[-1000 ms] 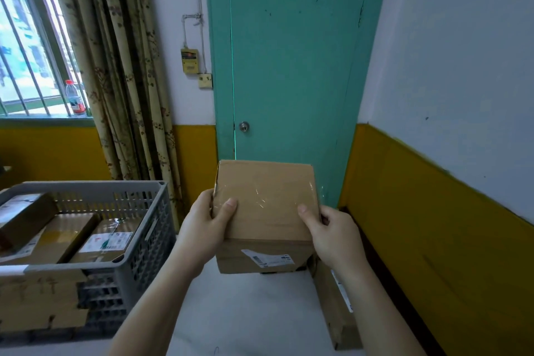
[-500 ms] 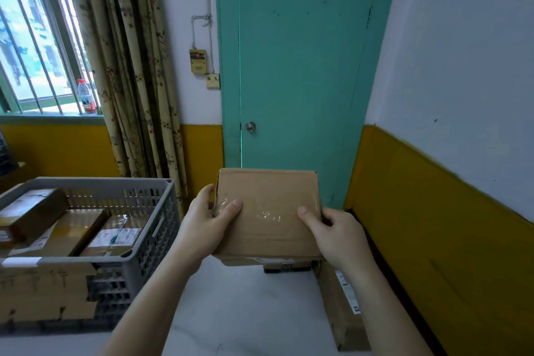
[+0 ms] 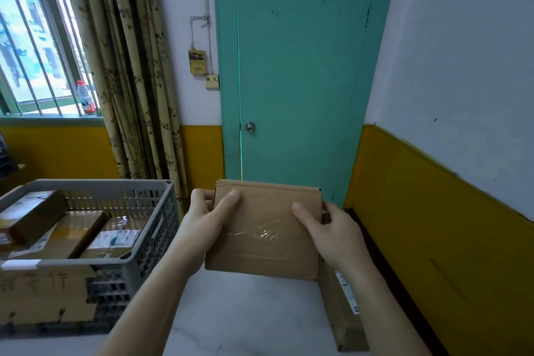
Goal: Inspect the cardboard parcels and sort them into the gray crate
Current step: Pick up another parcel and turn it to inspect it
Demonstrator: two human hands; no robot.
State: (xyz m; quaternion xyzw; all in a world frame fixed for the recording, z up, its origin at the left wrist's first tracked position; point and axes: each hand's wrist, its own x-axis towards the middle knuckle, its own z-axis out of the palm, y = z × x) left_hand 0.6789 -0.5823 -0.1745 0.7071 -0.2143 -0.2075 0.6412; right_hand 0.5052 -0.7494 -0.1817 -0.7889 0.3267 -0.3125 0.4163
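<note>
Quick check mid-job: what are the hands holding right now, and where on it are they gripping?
Both hands hold one cardboard parcel. The left hand grips its left edge, the right hand its right edge, thumbs on the taped top face.

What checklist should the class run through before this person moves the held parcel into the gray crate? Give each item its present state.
1. Both hands hold the parcel: ok. The left hand grips its left edge and the right hand its right edge, thumbs on top.
2. Visible face of the parcel undamaged: ok, taped and closed.
3. Underside and label inspected: cannot tell, hidden from view.
4. Room in the gray crate: ok; bare space shows behind the parcels in the crate.
5. Path leftward to the crate unblocked: ok, nothing stands between.
6. Another parcel waiting: ok, a box by the right wall is outside the crate.
</note>
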